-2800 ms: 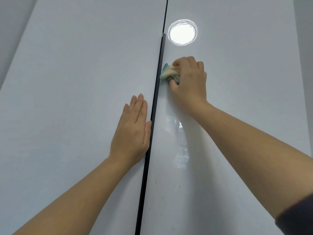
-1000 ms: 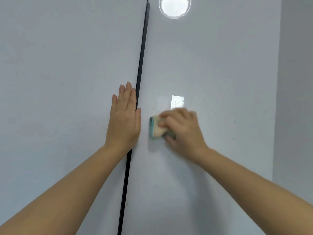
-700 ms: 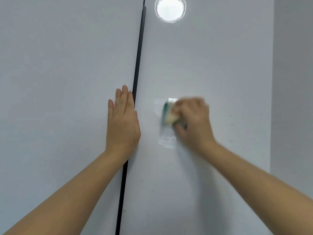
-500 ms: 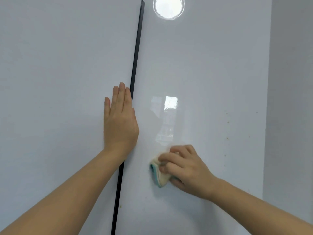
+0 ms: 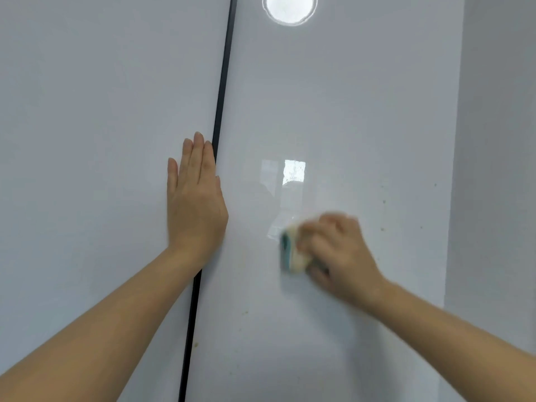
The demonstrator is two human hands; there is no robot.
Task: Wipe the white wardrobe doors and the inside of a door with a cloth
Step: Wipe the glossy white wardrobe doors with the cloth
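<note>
Cloth (image 5: 291, 250): folded pad, cream with teal edge, pressed against right wardrobe door (image 5: 342, 111), mid-height. Motion-blurred. Right hand (image 5: 336, 253) grips it, fingers curled over the pad; teal edge protrudes toward the seam. Left hand (image 5: 195, 198): flat, fingers straight and together, palm on left wardrobe door (image 5: 101, 126), thumb side against black seam strip (image 5: 222, 82). Holds nothing. Cloth lies right of left hand, apart from it. Small brown specks on right door.
</note>
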